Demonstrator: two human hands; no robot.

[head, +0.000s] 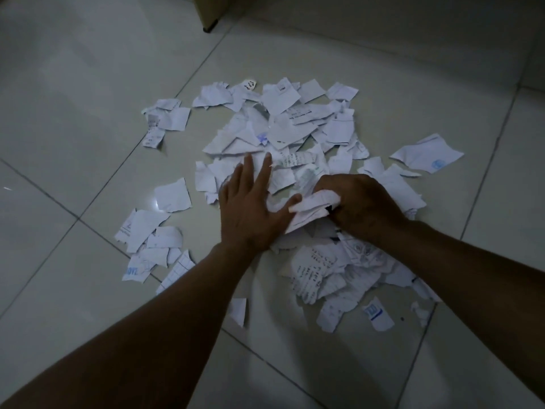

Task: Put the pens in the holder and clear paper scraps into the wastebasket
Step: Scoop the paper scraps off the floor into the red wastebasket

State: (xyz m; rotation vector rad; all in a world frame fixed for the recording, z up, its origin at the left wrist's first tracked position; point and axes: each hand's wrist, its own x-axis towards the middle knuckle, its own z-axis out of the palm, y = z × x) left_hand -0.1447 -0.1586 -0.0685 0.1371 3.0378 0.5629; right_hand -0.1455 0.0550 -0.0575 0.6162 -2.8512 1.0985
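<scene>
Nearest, two bare forearms are seen reaching forward over a tiled floor [88,119]. Just beyond, the left hand [250,208] is laid flat on the paper scraps [283,137], its fingers [264,169] straight and spread, pressing the heap down. Beside it, the right hand [362,205] is curled round a crumpled wad of scraps [312,208], with fingers clamped on it; the left thumb touches that wad.

The scraps are spread loosely across the floor around both hands, thickest in the middle, with stray pieces well apart to the left and right. Farther off, a dark furniture foot [208,28] is seen at the top edge. No pens, holder or wastebasket are in view.

The scraps are judged to be very light, thin and soft: easily crushed, easily slid on the glossy tiles, and likely to flutter loose if carried openly. Flat single pieces would be hard to pinch off the tile, so they are best swept together into a mound and taken from both sides, squeezed into a bundle.
</scene>
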